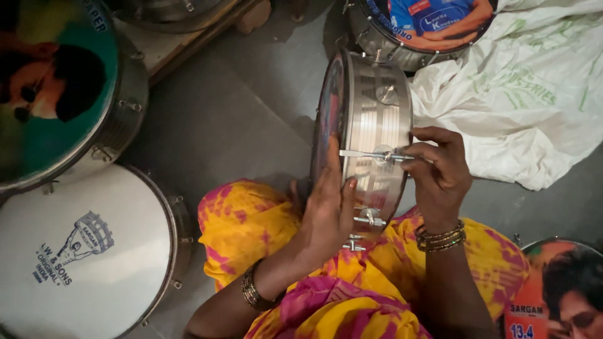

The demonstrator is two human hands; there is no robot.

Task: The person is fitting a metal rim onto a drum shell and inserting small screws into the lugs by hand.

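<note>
Standing on edge on your lap, the steel drum (370, 125) is steadied by your left hand (330, 207), palm flat on its rim. Your right hand (440, 169) pinches a tuning rod (377, 155) against the shell, fingers closed on it.

Steel-shelled drum (370, 125) on edge across lap, printed head facing nine o'clock; thin metal tension rod (370, 154) lying across shell, hook end at nine o'clock on rim
</note>
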